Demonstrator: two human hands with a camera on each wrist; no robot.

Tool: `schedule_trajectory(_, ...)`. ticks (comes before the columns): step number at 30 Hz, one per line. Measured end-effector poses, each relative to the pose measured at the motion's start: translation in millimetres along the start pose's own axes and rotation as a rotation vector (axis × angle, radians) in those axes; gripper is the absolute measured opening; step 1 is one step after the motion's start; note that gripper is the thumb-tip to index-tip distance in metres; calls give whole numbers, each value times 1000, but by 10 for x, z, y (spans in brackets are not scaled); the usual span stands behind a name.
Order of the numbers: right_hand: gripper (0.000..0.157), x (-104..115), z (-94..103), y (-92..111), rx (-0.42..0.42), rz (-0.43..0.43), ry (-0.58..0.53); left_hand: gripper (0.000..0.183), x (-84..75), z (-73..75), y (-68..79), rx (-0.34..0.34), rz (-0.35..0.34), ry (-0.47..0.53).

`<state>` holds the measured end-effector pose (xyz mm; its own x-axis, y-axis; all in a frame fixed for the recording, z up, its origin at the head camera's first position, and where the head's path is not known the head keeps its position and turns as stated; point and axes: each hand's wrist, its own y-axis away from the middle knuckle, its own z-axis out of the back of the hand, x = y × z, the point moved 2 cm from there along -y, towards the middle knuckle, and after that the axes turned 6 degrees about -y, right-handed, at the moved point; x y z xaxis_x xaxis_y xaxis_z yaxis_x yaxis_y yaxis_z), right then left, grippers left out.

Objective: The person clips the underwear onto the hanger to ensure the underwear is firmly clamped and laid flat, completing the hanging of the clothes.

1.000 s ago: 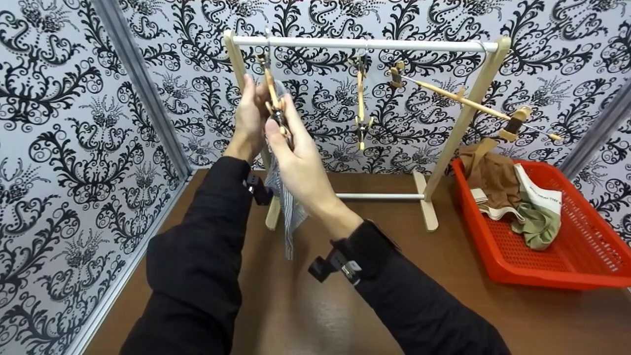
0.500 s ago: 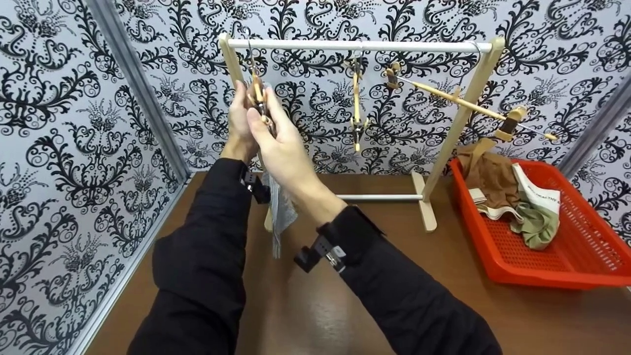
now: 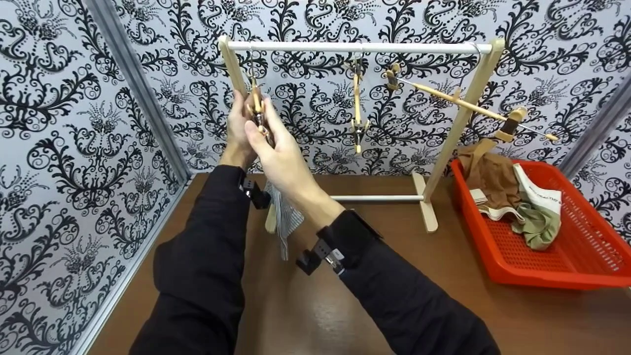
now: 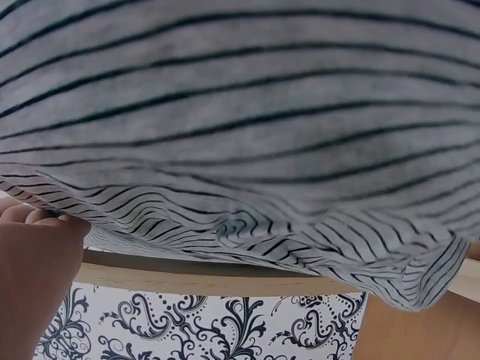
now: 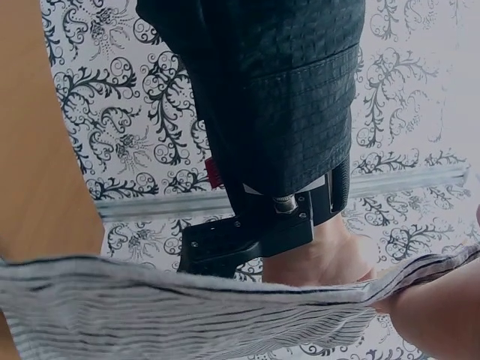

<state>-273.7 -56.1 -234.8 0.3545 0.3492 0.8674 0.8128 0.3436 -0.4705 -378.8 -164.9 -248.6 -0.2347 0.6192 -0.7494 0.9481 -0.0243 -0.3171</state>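
Note:
At the left end of the rack, a wooden clip hanger [image 3: 256, 101] is seen end-on, its hook at the white top rail [image 3: 315, 47]. My right hand [image 3: 286, 158] pinches the hanger's near clip between thumb and fingers. On the far left side, my left hand [image 3: 238, 130] is raised against the hanger and grips the striped cloth near its top; its fingertips are partly hidden. The grey-white cloth with dark stripes [image 3: 286, 217] hangs below both hands. In the left wrist view the striped cloth [image 4: 240, 112] fills most of the picture; it also spans the bottom of the right wrist view.
Another clip hanger [image 3: 357, 103] hangs mid-rail, and a third [image 3: 458, 101] hangs slanted at the right end. A red basket [image 3: 547, 278] on the brown table [image 3: 384, 296] holds brown cloth [image 3: 493, 177] and green-white cloth [image 3: 540, 217]. Patterned walls stand behind and left.
Both hands and the hanger have moved left along the rail, then slightly down. The hook has dropped from above the rail to its level. The striped cloth has swung.

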Motion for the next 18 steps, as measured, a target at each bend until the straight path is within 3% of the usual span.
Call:
schedule_trajectory(8, 69, -25, 25, 15, 13, -6, 17, 58, 51, 13, 16, 43, 11, 7)
schedule_trajectory(13, 69, -22, 73, 30, 6, -16, 52, 62, 92, 67, 32, 88, -7, -111)
schedule_trajectory(18, 72, -25, 128, 45, 21, -7, 62, 65, 122, 129, 106, 79, -19, -201)
